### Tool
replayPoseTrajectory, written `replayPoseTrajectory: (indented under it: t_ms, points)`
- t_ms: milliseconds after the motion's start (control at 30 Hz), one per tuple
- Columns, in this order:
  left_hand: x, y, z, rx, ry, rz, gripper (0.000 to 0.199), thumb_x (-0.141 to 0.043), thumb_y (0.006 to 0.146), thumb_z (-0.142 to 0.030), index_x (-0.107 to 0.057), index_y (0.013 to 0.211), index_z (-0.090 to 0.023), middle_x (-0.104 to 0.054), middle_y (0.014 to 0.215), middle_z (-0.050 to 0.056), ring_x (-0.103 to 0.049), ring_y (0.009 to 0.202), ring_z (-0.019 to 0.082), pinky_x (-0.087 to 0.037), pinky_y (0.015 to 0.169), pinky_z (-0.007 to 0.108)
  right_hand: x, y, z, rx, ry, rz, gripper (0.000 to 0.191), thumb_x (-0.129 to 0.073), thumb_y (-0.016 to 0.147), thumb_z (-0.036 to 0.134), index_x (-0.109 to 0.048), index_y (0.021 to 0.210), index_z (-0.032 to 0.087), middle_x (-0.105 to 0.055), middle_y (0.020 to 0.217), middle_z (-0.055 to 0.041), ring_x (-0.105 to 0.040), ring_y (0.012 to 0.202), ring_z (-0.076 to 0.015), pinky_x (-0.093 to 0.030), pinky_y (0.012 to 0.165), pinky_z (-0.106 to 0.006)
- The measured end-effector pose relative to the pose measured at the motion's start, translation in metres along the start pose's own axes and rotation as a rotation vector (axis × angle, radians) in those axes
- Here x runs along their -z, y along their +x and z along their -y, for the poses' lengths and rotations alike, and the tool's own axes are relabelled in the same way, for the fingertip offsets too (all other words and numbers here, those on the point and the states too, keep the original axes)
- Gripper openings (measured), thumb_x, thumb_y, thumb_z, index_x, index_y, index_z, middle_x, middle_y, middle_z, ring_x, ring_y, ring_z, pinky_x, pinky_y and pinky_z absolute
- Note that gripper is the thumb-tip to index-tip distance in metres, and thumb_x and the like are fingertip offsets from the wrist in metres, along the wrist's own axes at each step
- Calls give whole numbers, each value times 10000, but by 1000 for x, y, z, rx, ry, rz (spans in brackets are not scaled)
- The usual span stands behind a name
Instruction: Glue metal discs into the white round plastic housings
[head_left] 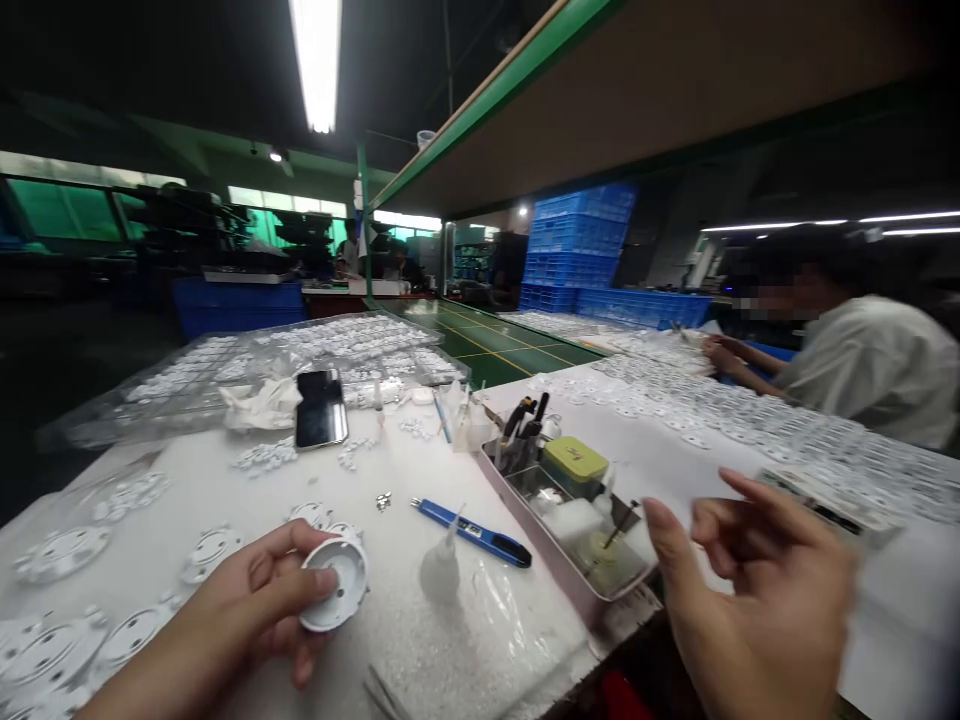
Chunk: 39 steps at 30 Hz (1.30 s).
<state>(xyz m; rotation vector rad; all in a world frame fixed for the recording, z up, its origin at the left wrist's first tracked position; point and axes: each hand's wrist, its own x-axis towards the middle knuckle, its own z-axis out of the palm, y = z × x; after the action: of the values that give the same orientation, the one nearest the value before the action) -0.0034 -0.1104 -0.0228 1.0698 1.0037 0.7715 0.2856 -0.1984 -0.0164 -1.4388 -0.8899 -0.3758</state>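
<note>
My left hand grips a small white round plastic part, thumb pressed inside its shallow bowl. To the right of the tool box, my right hand is raised with thumb and fingers apart, slightly blurred, and nothing shows in it. Between the hands stand a squeeze bottle with a thin nozzle and a blue pen-like tool lying on the table. Tiny metal pieces sit in a small heap beyond them. The tips of metal tweezers show at the bottom edge.
An open pinkish box holds pliers, a yellow tin and a small jar. A phone lies further back. White parts cover the left side. Another person works at right, near blue crates. A shelf hangs overhead.
</note>
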Motion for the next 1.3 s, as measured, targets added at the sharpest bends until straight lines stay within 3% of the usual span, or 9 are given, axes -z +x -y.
replayPoseTrajectory:
  t_ms: [100, 167, 233, 300, 467, 633, 833, 967, 1300]
  points:
    - [-1, -2, -4, -21, 56, 19, 238, -721, 770, -332, -574, 875, -177, -598, 662, -12, -551, 554, 128, -488, 501, 219, -10, -8, 38, 127, 119, 83, 293, -674, 839, 386, -607, 1072, 222, -571, 839, -25, -528, 722, -161, -422, 669, -281]
    - [-2, -3, -5, -45, 94, 33, 228, -709, 784, -310, -547, 882, -182, -607, 671, -10, -571, 549, 135, -495, 514, 232, -21, -13, 56, 279, 217, 427, 136, -624, 886, 309, -622, 1005, 244, -600, 820, -25, -571, 722, -159, -448, 622, -252]
    - [-3, -6, -8, -102, 143, 31, 234, -712, 784, -294, -531, 885, -185, -620, 697, -8, -588, 530, 135, -498, 518, 239, -37, -18, 67, 407, 279, 763, 131, -587, 910, 262, -603, 1039, 252, -614, 800, -14, -593, 677, -139, -453, 553, -214]
    - [-1, -10, -14, -187, 206, -5, 245, -723, 783, -296, -537, 899, -188, -608, 706, -18, -602, 524, 130, -508, 529, 238, -53, -23, 74, 465, 253, 939, 186, -565, 923, 267, -576, 1107, 235, -630, 809, -16, -595, 628, -123, -436, 500, -198]
    - [21, -18, -41, -477, 247, -82, 318, -794, 724, -316, -541, 874, -195, -600, 791, -12, -626, 563, 127, -540, 528, 237, -83, -31, 97, 386, 124, 1170, 246, -509, 949, 352, -553, 1152, 221, -635, 767, -13, -568, 574, -128, -378, 477, -217]
    - [50, -11, -54, -547, 332, 106, 247, -754, 781, -268, -546, 901, -209, -594, 821, -6, -632, 671, 127, -515, 584, 223, -105, -39, 117, 163, 398, 1492, 240, -517, 945, 374, -524, 1156, 259, -606, 752, 37, -546, 617, -103, -376, 535, -195]
    - [69, -3, -67, -272, 601, 322, 307, -766, 771, -357, -611, 1002, -227, -648, 986, 39, -653, 830, 177, -517, 706, 272, -131, -58, 100, -112, 528, 1613, 78, -443, 931, 199, -503, 980, 209, -587, 709, 43, -552, 593, -99, -397, 567, -211]
    - [78, -5, -77, -122, 599, 410, 390, -728, 808, -390, -624, 1161, -261, -666, 1054, 63, -676, 937, 215, -535, 755, 276, -134, -65, 88, -198, 570, 1640, 57, -451, 941, 254, -474, 914, 209, -605, 727, 27, -553, 592, -111, -392, 553, -224]
    - [59, 1, -63, -323, 593, 273, 254, -610, 905, -399, -690, 1112, -275, -689, 1005, 26, -634, 894, 157, -506, 767, 235, -135, -63, 79, -126, 570, 1524, 68, -434, 929, 229, -496, 954, 216, -572, 624, 48, -545, 594, -126, -396, 588, -234]
